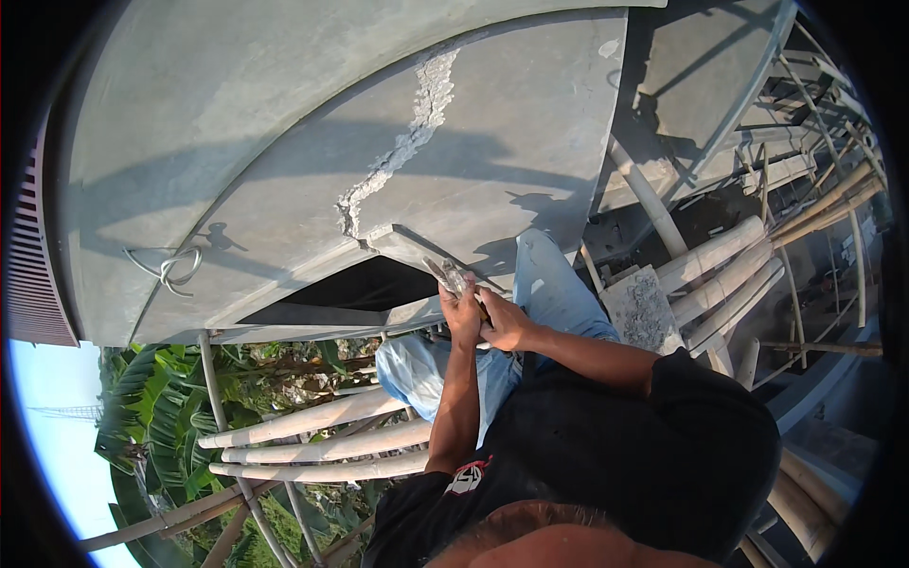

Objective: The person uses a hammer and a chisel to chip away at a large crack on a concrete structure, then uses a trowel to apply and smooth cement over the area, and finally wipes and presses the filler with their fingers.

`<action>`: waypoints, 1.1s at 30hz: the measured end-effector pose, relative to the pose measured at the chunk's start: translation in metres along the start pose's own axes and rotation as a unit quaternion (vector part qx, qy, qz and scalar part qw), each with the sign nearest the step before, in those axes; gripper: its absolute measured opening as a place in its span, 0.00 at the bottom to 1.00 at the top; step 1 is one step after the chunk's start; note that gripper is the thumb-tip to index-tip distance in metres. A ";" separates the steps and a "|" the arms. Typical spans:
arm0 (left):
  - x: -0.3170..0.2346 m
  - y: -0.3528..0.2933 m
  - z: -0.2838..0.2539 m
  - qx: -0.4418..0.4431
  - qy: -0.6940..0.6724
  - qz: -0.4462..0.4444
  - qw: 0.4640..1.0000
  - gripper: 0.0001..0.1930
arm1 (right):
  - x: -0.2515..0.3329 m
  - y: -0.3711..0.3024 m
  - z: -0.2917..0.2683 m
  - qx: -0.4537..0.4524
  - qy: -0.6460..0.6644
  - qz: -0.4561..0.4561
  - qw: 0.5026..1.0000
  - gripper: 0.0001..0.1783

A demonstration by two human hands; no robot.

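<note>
My left hand (461,314) and my right hand (507,325) are together in front of my knees. Both are closed around a grey, cement-caked tool (452,275), whose exact kind I cannot make out. Its rough end sticks up past the left fingers, while the fingers hide most of the rest. Just beyond the hands stands a grey plastered wall (312,180). A dark opening (360,293) with a raised edge lies in its lower part. From near the opening's top corner a jagged chipped groove (407,142) climbs the wall, its inside pale and rough.
Bamboo poles (322,452) form scaffolding at the left, with more poles (724,260) at the right. A cement-crusted slab (642,308) lies by my right knee. Bent wire (170,268) sticks out of the wall at the left. Banana leaves (170,407) grow below it.
</note>
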State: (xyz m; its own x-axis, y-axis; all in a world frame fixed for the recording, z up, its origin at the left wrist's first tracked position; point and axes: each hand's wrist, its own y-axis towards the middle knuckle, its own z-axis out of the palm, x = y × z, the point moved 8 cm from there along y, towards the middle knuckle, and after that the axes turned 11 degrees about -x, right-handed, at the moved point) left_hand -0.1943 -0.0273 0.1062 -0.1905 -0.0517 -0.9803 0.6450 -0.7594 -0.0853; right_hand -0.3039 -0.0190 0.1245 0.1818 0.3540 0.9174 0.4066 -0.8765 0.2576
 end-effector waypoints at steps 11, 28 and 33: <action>-0.028 0.005 0.003 0.046 0.136 0.006 0.990 0.16 | 0.052 0.072 -0.113 -0.272 0.067 -0.103 0.955 0.13; -0.056 -0.022 -0.103 -0.117 0.141 -0.070 0.981 0.17 | 0.085 0.180 -0.155 -0.242 -0.069 -0.142 0.957 0.11; -0.065 -0.020 -0.113 -0.133 0.100 -0.053 0.985 0.19 | 0.087 0.183 -0.160 -0.223 -0.073 -0.118 0.965 0.12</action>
State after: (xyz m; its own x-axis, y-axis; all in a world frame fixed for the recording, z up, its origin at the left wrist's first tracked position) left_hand -0.1113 0.0650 0.1514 -0.1340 0.1683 -0.9766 0.8051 -0.5561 -0.2063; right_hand -0.3572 -0.2008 0.2998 0.2690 0.5743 0.7731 0.0313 -0.8075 0.5890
